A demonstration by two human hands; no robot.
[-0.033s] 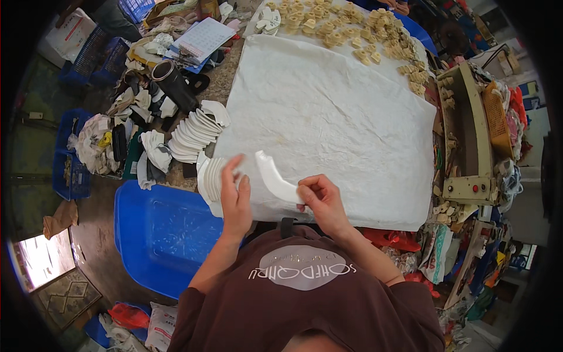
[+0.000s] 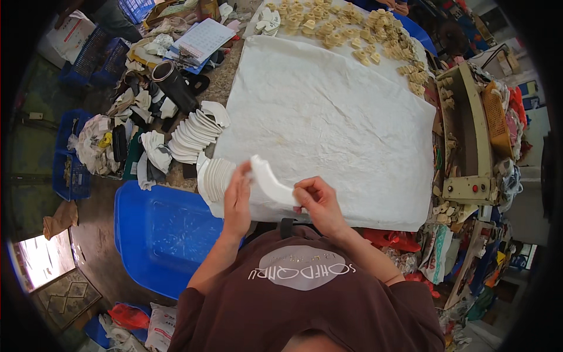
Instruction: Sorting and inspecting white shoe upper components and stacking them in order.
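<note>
Over the near edge of a white cloth, my right hand pinches one end of a curved, glossy white plastic piece. The piece slants up to the left. At its other end is my left hand, fingers stretched upward and slightly blurred; whether they touch the piece I cannot tell. Just left of that hand stands a row of similar white curved pieces, nested closely together. Another nested row lies farther back along the table's left side.
A blue tub sits below the table at left. Many small beige parts cover the far end. A black cylinder, papers and scraps crowd the left. A beige metal machine borders the right. Another person's hands show at the far edge.
The curved white piece has shifted slightly left and toward me, held in my right hand. My left hand's fingers have drawn together and come up against or close to its free end.
</note>
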